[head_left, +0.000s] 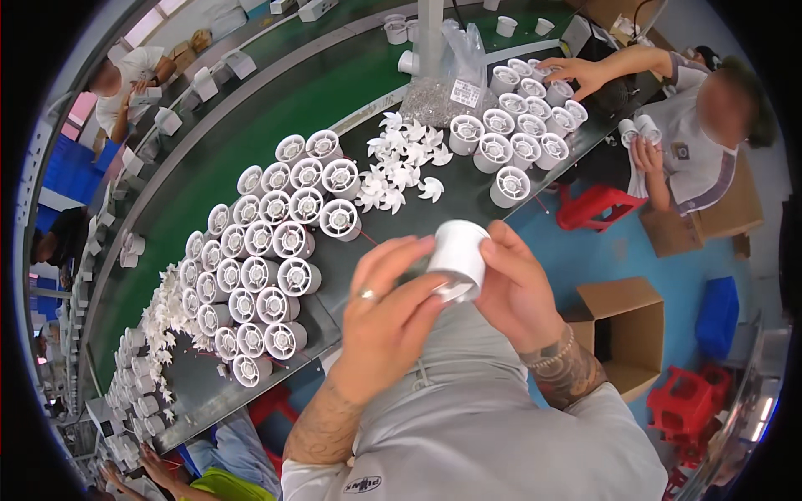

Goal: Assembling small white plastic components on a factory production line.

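Note:
A white cylindrical fan housing is held up in front of my body, tilted, between both hands. My right hand grips its right side, with fingers along the wall. On the left, my left hand is closed on the housing, its thumb and fingertips at the lower open end; a ring shows on one finger. The inside of the housing is mostly hidden. Ahead on the bench lies a pile of white fan impellers. Many similar housings with spoked ends stand in rows to the left.
Another group of housings stands at the right, where a co-worker's hand reaches in. A clear bag of small metal parts leans by a post. Behind runs a green conveyor. An open cardboard box and red stools are on the floor.

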Demonstrator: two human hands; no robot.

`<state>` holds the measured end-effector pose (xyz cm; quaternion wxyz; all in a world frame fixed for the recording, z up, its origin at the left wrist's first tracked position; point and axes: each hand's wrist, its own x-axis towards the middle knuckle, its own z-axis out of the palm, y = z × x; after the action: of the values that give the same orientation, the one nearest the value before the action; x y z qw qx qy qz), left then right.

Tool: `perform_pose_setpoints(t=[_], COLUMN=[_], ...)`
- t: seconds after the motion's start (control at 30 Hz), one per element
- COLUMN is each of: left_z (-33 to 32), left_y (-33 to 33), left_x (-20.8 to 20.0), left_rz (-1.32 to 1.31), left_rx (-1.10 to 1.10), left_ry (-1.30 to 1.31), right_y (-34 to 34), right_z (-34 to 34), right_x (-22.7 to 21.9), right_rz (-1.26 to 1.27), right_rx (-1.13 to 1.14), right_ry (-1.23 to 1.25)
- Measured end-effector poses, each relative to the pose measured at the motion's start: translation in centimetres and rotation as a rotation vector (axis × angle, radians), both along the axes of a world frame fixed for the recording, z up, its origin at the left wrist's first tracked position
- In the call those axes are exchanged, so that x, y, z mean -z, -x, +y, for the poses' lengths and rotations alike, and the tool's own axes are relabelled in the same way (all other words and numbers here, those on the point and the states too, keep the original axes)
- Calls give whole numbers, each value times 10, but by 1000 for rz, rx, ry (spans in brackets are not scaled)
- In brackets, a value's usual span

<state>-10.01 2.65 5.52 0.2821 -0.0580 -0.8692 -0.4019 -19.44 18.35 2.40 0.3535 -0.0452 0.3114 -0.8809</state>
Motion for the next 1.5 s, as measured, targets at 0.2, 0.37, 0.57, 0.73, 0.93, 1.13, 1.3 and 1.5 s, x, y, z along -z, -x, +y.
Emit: perform_pose_setpoints(t=[0.2,0.37,0.57,0.73,0.93,1.13,1.3,1.5], left_z=[27,42,49,46,38,34,51,61], left_y=[17,17,12,15,25,40,63,83], left_x=[-1,2,6,0,10,0,11,28], left_rz=[-43,-2,-13,-34,-138,-263,-250,-191], left_rx=[64,-1,-8,20,38,177,184,259], left_ry=[-24,-129,-396,-569,-475,-266,-167,-4], right_y=[4,4,4,3,6,23,40,181], right_z=[30,37,38,38,38,64,73,126], right_x=[-6,-9,-12,-13,-1,-6,-4,38], right_rz=[8,41,81,184,129,-9,-52,874], right_rx=[5,40,59,87,89,-32,-37,898], right_ry=[22,15,11,3,-52,-104,-138,-1164])
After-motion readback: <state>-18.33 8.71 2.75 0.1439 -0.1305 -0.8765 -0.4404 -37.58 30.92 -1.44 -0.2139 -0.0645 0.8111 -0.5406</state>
